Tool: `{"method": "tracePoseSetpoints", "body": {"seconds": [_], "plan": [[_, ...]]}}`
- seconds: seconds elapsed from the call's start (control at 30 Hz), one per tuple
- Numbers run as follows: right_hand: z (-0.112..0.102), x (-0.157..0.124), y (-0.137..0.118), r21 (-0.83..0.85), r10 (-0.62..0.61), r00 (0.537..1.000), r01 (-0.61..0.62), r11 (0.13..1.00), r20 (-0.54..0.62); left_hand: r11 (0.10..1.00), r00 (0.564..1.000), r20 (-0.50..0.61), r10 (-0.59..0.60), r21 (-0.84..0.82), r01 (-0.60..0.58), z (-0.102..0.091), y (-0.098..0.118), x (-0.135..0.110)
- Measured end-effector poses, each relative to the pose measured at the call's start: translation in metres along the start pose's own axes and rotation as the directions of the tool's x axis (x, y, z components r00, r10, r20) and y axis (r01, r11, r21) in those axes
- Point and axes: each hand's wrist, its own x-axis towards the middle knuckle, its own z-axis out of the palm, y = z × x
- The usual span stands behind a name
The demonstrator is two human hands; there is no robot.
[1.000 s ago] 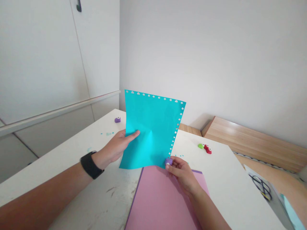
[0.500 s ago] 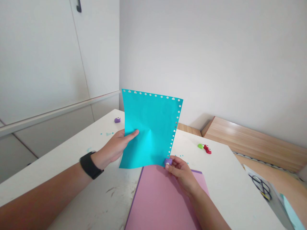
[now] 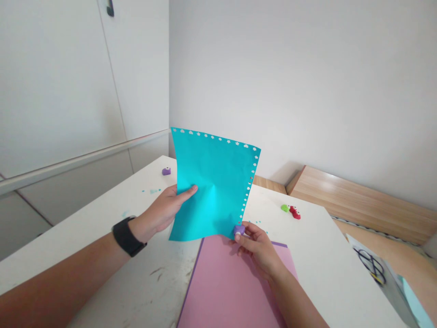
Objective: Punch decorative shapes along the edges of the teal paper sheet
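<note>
My left hand (image 3: 163,210) grips the left edge of a turquoise paper sheet (image 3: 211,182), thumb on its front, and holds it upright above the white table (image 3: 102,214). Small shapes are punched out along the sheet's top and right edges. My right hand (image 3: 256,246) pinches a small purple paper punch (image 3: 239,230) at the sheet's lower right corner. A black band sits on my left wrist.
A pink sheet (image 3: 232,282) lies on the table under my right hand. Another purple punch (image 3: 166,171) rests far left; a green punch (image 3: 284,208) and a red punch (image 3: 295,213) lie at right. Scissors (image 3: 372,266) sit on a surface at far right. Paper bits dot the table.
The turquoise sheet has shifted slightly to the left. Both hands keep their grips.
</note>
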Motion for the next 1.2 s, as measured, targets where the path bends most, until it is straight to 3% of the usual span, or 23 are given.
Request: {"method": "tracePoseSetpoints", "body": {"seconds": [0.37,0.73,1.2], "plan": [[-0.0058,0.0023,0.0054,-0.009,-0.050,0.999,0.050,0.999,0.009,0.999,1.000,-0.014,-0.001,0.033,0.002,0.0017,0.0010,-0.0010],[-0.0019,0.0008,0.0042,0.067,0.000,1.000,0.000,0.998,-0.003,1.000,1.000,-0.010,0.003,0.019,-0.002,0.0042,0.0015,-0.0016],[-0.0056,0.0025,0.0047,-0.048,-0.015,1.000,0.014,0.999,-0.020,1.000,1.000,-0.009,-0.009,0.005,0.009,0.0034,0.0009,-0.0027]]}}
